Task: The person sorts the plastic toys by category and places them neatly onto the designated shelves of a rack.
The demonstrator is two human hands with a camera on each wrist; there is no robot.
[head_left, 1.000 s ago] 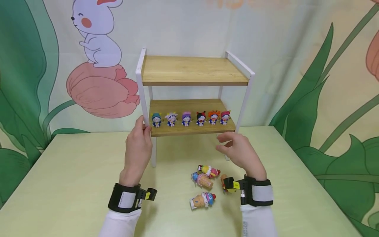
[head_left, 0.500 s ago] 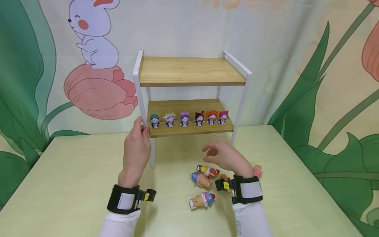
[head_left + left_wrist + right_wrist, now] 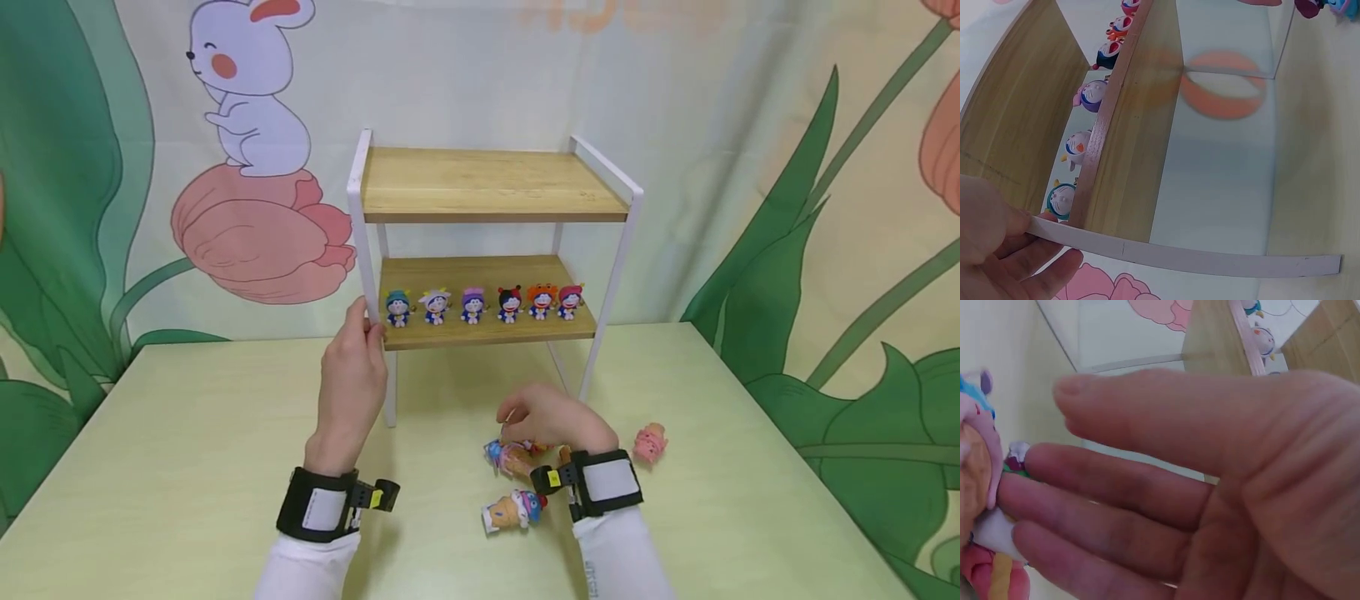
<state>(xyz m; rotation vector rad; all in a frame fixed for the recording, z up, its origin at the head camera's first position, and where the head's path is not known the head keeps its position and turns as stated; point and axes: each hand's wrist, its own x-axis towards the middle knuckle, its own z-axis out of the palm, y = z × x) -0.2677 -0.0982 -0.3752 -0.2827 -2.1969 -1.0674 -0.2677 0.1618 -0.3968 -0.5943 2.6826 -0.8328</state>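
Note:
My left hand (image 3: 348,392) grips the left front post of a white-framed two-tier shelf (image 3: 495,179), level with its lower board. In the left wrist view, my left fingers (image 3: 1035,265) curl round the white post (image 3: 1210,259). Over the toys lying before the shelf is my right hand (image 3: 558,417), its thumb apart from the fingers. An ice-cream-cone figurine with a blue and pink top (image 3: 513,460) lies below it. The right wrist view has my right fingertips (image 3: 1022,494) right at this cone figurine (image 3: 975,462) and a pink, white and yellow figurine (image 3: 1000,578), mostly hidden from the head camera.
Several small blue-and-white character figures (image 3: 472,307) stand in a row on the lower board. Another cone figurine (image 3: 513,510) lies nearer on the table (image 3: 195,467), and a pink one (image 3: 650,443) lies at the right. A printed cloth (image 3: 465,75) hangs behind.
My right hand has come left and down from beside the shelf's right leg to the figurines. The pink figurine at right has emerged from behind my arm. My left hand keeps its grip.

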